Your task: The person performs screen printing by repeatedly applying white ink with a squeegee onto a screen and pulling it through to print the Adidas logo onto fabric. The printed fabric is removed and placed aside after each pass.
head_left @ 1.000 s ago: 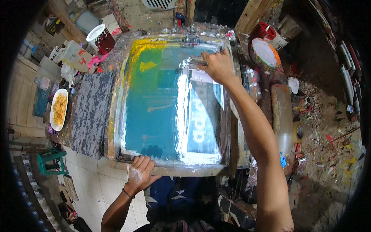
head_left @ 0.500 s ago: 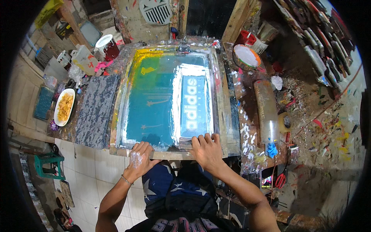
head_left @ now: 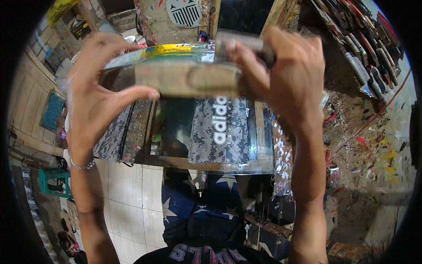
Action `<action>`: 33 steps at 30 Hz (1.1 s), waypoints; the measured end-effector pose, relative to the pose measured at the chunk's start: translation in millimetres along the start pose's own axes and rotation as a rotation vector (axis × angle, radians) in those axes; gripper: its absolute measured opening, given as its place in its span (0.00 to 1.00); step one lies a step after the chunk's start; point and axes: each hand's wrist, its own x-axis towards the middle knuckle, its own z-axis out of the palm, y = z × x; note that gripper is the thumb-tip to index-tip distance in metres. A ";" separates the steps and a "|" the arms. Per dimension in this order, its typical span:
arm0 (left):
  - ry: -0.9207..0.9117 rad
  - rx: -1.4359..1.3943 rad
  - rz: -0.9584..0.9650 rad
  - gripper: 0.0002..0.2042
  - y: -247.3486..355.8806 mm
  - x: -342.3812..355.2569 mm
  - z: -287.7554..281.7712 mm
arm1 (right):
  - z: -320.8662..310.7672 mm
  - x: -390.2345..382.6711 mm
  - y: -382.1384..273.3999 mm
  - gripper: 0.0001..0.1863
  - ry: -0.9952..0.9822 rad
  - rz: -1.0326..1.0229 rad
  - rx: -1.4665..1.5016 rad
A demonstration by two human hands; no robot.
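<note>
Both my hands are raised, lifting the near side of a screen-printing frame (head_left: 189,81); its wooden edge faces me, blurred by motion. My left hand (head_left: 94,92) grips the left end, thumb along the wood. The right end is in my right hand (head_left: 292,75), whose fingers are smeared. A blurred dark block (head_left: 252,42) shows by the right fingers; I cannot make out what it is. Below the frame, a grey camouflage fabric piece (head_left: 202,127) with white printed lettering lies flat on a glass-topped printing table (head_left: 261,152). The mesh's printing area is mostly hidden.
Another camouflage piece (head_left: 110,143) lies on the left. A green plastic stool (head_left: 55,181) stands on the tiled floor (head_left: 127,198). Squeegees (head_left: 360,53) hang in rows at the upper right, beside a paint-splattered wall (head_left: 378,145). A paint-spotted wooden bench edge (head_left: 281,171) is at right.
My hands have raised the frame's near edge from the table, tilting it up and away. The fabric with white lettering beneath has come into view. The plate and paint tubs are now largely covered.
</note>
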 end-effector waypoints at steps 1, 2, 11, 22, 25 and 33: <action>0.206 0.210 0.040 0.20 3.9 -0.5 4.0 | -4.5 17.5 12.1 0.32 -0.084 0.017 0.054; 0.228 0.127 0.092 0.17 14.6 -13.9 22.4 | -8.2 31.1 17.7 0.33 -0.048 0.056 0.037; -0.663 -0.179 0.018 0.28 95.9 -233.2 209.0 | -23.2 96.1 12.5 0.36 -0.286 0.373 0.166; -0.663 -0.268 -0.413 0.07 66.3 -229.5 104.8 | 3.8 100.8 57.6 0.25 -0.146 -0.008 0.168; -0.884 -0.294 -0.871 0.19 71.0 -224.9 105.8 | 11.9 99.4 70.1 0.29 -0.085 0.031 0.169; -0.803 -0.253 -0.994 0.26 92.6 -240.3 158.1 | 8.5 94.5 64.6 0.31 -0.128 0.121 0.204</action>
